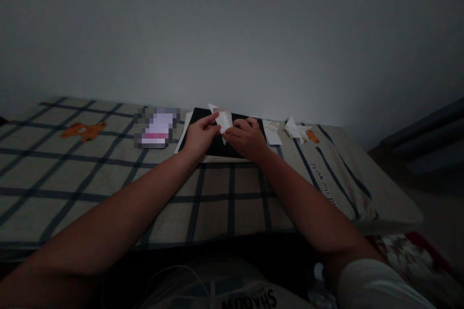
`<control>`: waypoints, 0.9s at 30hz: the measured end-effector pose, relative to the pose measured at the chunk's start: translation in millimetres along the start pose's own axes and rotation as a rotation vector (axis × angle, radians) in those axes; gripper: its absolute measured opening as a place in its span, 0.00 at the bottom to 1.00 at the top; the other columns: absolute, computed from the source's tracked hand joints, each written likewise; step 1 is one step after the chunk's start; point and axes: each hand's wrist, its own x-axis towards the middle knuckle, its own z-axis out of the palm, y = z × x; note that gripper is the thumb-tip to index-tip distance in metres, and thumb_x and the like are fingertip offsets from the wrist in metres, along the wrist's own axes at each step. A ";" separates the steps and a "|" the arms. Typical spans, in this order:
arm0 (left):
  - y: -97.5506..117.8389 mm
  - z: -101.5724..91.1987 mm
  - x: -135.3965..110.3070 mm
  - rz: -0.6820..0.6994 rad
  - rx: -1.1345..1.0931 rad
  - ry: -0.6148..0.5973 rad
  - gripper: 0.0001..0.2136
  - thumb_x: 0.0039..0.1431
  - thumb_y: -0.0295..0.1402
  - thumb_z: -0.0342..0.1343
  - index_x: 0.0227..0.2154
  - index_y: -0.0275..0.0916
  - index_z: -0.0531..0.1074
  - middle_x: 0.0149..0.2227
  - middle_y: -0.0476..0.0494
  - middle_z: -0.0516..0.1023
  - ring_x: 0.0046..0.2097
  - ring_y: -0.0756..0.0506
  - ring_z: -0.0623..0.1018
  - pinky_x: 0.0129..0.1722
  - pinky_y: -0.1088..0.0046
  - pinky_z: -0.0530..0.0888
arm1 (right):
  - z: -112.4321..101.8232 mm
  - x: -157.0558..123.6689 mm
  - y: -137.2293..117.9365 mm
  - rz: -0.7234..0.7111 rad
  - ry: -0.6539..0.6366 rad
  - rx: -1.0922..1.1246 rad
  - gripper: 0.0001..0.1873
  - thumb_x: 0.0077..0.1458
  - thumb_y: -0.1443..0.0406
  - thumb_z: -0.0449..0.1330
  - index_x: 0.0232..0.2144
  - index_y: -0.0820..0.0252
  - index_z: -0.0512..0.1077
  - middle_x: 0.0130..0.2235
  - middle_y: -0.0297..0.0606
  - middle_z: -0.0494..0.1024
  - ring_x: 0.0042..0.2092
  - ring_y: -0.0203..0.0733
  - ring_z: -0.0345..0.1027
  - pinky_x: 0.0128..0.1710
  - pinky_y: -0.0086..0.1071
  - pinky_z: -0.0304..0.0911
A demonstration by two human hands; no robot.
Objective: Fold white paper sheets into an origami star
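Both of my hands reach forward over a checked bedsheet [90,178] and meet above a black board [195,130]. My left hand [200,136] and my right hand [247,139] pinch a folded piece of white paper [224,119] between their fingertips. The paper stands a little above the black board, with a point sticking up at its top left. The light is dim and the paper's folds are hard to make out.
More folded white paper pieces [293,128] lie to the right of the board, beside an orange bear print [311,136]. A blurred-out pale object [156,129] lies left of the board. A plain wall [232,34] rises behind. The bed's edge [391,203] falls away on the right.
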 end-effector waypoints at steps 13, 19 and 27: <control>11.0 -6.1 -1.2 0.163 0.346 -0.015 0.25 0.48 0.28 0.62 0.52 0.36 0.76 0.29 0.48 0.78 0.31 0.49 0.74 0.39 0.71 0.72 | 2.0 -1.0 -0.1 0.059 -0.007 0.113 0.13 0.64 0.61 0.55 0.47 0.53 0.76 0.46 0.36 0.81 0.52 0.48 0.63 0.51 0.45 0.45; 11.2 -8.6 -0.2 0.241 0.323 -0.034 0.23 0.48 0.27 0.62 0.50 0.36 0.77 0.33 0.44 0.80 0.34 0.47 0.75 0.39 0.70 0.72 | -3.1 -2.0 -0.4 0.246 0.130 0.341 0.13 0.65 0.59 0.54 0.43 0.54 0.78 0.43 0.37 0.82 0.48 0.46 0.66 0.52 0.45 0.49; 12.6 -8.8 0.1 0.196 0.252 -0.128 0.25 0.48 0.29 0.64 0.52 0.36 0.76 0.28 0.49 0.75 0.31 0.50 0.73 0.37 0.71 0.70 | 19.5 -0.4 15.1 0.848 0.225 1.183 0.14 0.56 0.54 0.60 0.38 0.58 0.73 0.33 0.35 0.76 0.32 0.36 0.67 0.34 0.33 0.63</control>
